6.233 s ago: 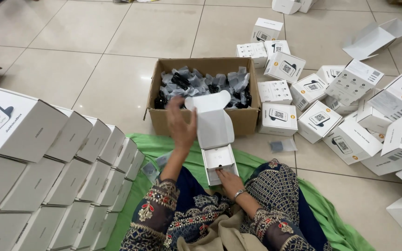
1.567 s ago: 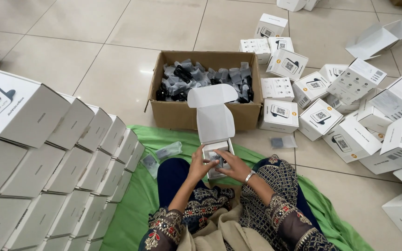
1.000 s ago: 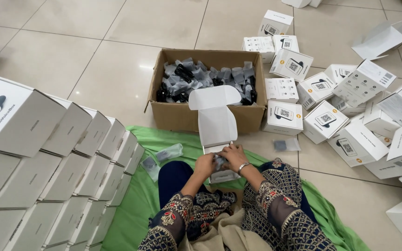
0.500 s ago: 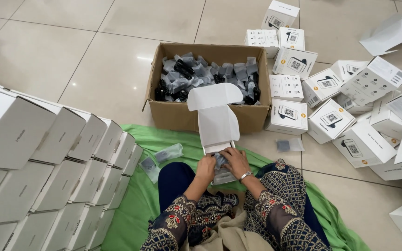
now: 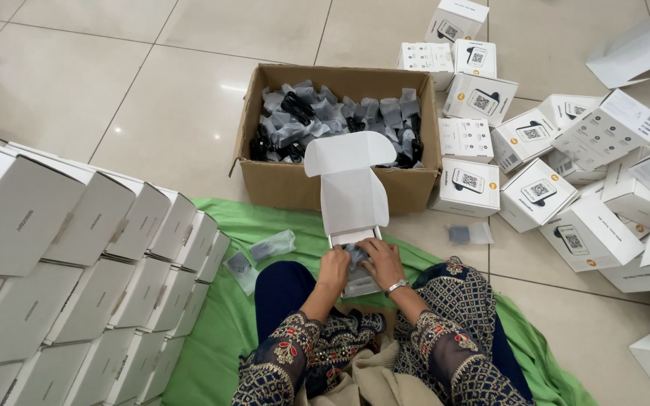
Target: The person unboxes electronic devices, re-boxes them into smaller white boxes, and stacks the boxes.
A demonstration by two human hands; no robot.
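A small white carton (image 5: 351, 197) stands open on the green cloth (image 5: 220, 331) in front of my knees, its lid flipped up and away from me. Both hands press into its open tray. My left hand (image 5: 334, 265) grips the near left side, and my right hand (image 5: 381, 259) pushes a clear plastic bag with a dark item (image 5: 356, 256) down into the carton. A brown cardboard box (image 5: 287, 184) beyond it holds several more bagged black items (image 5: 317, 120).
Stacked rows of shut white cartons (image 5: 77, 263) fill the left side. Many loose white cartons (image 5: 551, 165) lie scattered on the tiled floor at right. Two small plastic bags (image 5: 272, 244) lie on the cloth, another (image 5: 469, 234) on the tiles.
My left hand came back from the brown box. Both hands have moved together into the open carton, pressing the bagged item in. The view has shifted slightly.
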